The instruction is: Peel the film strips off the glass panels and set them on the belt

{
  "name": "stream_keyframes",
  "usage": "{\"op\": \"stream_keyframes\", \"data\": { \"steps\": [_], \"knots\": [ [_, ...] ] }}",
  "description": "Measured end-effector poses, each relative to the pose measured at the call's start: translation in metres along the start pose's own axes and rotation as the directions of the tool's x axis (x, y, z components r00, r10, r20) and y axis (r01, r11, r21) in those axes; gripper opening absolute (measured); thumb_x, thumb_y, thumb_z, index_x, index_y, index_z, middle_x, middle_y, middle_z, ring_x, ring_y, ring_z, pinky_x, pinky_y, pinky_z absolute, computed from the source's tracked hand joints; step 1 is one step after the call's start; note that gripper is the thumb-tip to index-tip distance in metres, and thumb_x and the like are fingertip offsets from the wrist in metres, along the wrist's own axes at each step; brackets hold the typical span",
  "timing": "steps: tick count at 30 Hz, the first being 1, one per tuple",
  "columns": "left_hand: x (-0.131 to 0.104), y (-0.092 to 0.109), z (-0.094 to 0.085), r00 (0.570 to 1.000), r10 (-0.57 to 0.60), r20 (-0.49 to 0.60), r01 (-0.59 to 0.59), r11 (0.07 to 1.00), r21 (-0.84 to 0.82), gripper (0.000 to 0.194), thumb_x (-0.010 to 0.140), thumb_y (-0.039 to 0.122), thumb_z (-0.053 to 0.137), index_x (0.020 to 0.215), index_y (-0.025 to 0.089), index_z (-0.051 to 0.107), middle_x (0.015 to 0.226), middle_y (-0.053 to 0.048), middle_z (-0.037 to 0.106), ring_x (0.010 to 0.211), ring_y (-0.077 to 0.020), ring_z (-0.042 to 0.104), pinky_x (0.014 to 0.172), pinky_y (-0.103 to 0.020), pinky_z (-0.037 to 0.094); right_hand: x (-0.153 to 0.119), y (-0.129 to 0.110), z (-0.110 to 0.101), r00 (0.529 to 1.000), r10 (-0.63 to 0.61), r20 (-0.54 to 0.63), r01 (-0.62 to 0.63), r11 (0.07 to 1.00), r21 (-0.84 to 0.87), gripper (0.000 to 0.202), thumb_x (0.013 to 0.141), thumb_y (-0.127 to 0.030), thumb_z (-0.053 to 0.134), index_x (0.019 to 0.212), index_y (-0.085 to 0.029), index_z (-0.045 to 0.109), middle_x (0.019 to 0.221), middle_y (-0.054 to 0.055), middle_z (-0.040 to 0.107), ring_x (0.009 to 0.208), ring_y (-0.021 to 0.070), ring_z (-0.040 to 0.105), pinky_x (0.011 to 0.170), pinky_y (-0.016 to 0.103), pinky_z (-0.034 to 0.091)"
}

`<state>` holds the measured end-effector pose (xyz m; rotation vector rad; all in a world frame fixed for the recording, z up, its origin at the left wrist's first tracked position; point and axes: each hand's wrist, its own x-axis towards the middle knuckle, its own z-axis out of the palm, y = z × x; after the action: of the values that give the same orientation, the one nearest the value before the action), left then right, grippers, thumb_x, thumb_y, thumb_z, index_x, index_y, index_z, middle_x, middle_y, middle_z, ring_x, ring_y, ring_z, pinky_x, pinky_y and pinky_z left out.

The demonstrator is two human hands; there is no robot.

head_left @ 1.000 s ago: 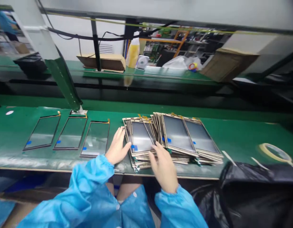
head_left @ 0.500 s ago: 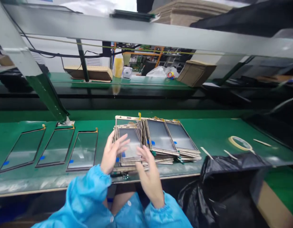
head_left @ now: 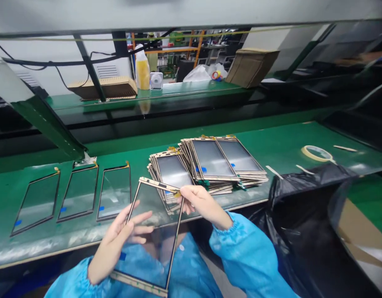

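Observation:
A clear glass touch panel (head_left: 161, 240) with a dark and cream border is held up in front of me, tilted, over the bench's front edge. My left hand (head_left: 122, 231) grips its left side, with fingers behind the glass. At the top right corner, by the gold flex tab, my right hand (head_left: 203, 203) pinches the panel between thumb and fingers. Just beyond lie stacked panels (head_left: 174, 169), next to a taller stack (head_left: 209, 157) and a third stack (head_left: 239, 155), some with blue tabs. To the left, a row of single panels (head_left: 79, 190) lies flat on the green bench.
A roll of tape (head_left: 317, 153) and thin strips (head_left: 273, 171) lie at the right. A black plastic bag (head_left: 296, 231) hangs open at the front right edge. A green and white post (head_left: 51, 124) rises at the left. Behind stand a yellow bottle (head_left: 142, 70) and cardboard box (head_left: 251, 68).
Both hands have taken the top panel off the left stack and brought it toward me, off the bench. My right hand has moved to its upper corner. The view has shifted slightly.

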<state>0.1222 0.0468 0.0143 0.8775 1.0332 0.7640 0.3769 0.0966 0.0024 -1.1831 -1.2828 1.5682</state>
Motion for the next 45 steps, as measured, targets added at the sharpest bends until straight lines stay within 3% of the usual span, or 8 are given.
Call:
{"op": "stream_keyframes", "data": {
  "steps": [5,11,19,24,29,34,39,45],
  "knots": [
    [0.003,0.0,-0.004,0.969,-0.056,0.241,0.071,0.996,-0.053,0.066,0.088,0.043,0.055,0.144,0.026,0.022,0.137,-0.016,0.052,0.115,-0.0278,0.059,0.082,-0.031,0.053,-0.009,0.02,0.014,0.977,-0.035,-0.209,0.039,0.999,0.017,0.057,0.076,-0.072,0.052,0.068,-0.016,0.054,0.044,-0.003,0.049,0.032,0.0078,0.041,0.032,0.018,0.029],
    [0.002,0.008,-0.014,0.935,-0.177,0.306,0.131,0.978,0.163,0.053,0.089,0.048,0.05,0.133,0.02,0.039,0.127,-0.019,0.06,0.104,-0.0256,0.065,0.079,-0.032,0.052,-0.006,0.004,0.006,0.983,-0.184,-0.03,0.163,0.926,-0.34,0.043,0.091,-0.052,0.042,0.086,-0.015,0.064,0.079,0.007,0.068,0.066,0.0161,0.063,0.059,0.026,0.052],
    [-0.007,0.025,-0.011,0.886,-0.344,0.31,0.179,0.872,0.456,0.052,0.085,0.055,0.053,0.124,0.021,0.048,0.114,-0.015,0.067,0.091,-0.0208,0.068,0.067,-0.026,0.051,0.007,-0.059,0.017,0.78,-0.206,0.591,0.626,0.256,-0.736,0.021,0.095,-0.012,0.044,0.107,-0.014,0.061,0.099,0.007,0.066,0.088,0.017,0.062,0.077,0.028,0.048],
    [0.001,0.027,-0.016,0.815,-0.413,0.405,0.223,0.87,0.439,0.047,0.086,0.05,0.054,0.121,0.02,0.046,0.114,-0.016,0.067,0.088,-0.0199,0.07,0.063,-0.023,0.05,-0.007,-0.066,0.027,0.74,-0.028,0.672,0.65,-0.229,-0.725,0.014,0.09,-0.006,0.048,0.082,-0.013,0.057,0.074,0.005,0.059,0.064,0.0176,0.058,0.05,0.027,0.039],
    [0.015,0.032,-0.015,0.711,-0.416,0.567,0.316,0.909,0.271,0.037,0.088,0.039,0.056,0.118,0.02,0.049,0.115,-0.017,0.067,0.091,-0.0246,0.071,0.063,-0.026,0.053,-0.013,-0.045,0.016,0.591,-0.349,0.728,0.578,-0.446,-0.683,0.019,0.091,-0.006,0.041,0.082,-0.01,0.057,0.067,0.004,0.055,0.055,0.0169,0.055,0.046,0.028,0.04],
    [0.031,0.035,-0.009,0.769,-0.392,0.504,0.347,0.919,0.186,0.04,0.086,0.033,0.06,0.122,0.018,0.05,0.116,-0.018,0.067,0.091,-0.027,0.071,0.062,-0.026,0.055,-0.049,-0.042,-0.011,0.516,-0.602,0.609,0.553,-0.309,-0.774,0.027,0.097,-0.011,0.033,0.099,-0.006,0.06,0.075,0.008,0.064,0.068,0.0162,0.061,0.06,0.026,0.048],
    [0.043,0.041,-0.003,0.882,-0.376,0.284,0.355,0.926,0.124,0.059,0.082,0.031,0.065,0.136,0.018,0.044,0.124,-0.016,0.062,0.097,-0.0273,0.068,0.064,-0.024,0.055,-0.123,-0.04,-0.065,0.688,-0.706,0.168,0.209,-0.029,-0.977,0.029,0.099,-0.023,0.035,0.093,-0.019,0.063,0.08,0.002,0.069,0.07,0.0131,0.065,0.063,0.021,0.051],
    [0.057,0.041,-0.003,0.924,-0.36,0.125,0.373,0.922,-0.102,0.07,0.082,0.032,0.064,0.141,0.045,0.03,0.138,0.001,0.053,0.121,-0.0249,0.055,0.087,-0.032,0.055,-0.183,0.038,-0.153,0.113,-0.571,-0.813,-0.452,0.699,-0.554,0.034,0.092,-0.039,0.032,0.086,-0.016,0.056,0.073,0.009,0.064,0.061,0.0182,0.064,0.06,0.031,0.053]
  ]
}}
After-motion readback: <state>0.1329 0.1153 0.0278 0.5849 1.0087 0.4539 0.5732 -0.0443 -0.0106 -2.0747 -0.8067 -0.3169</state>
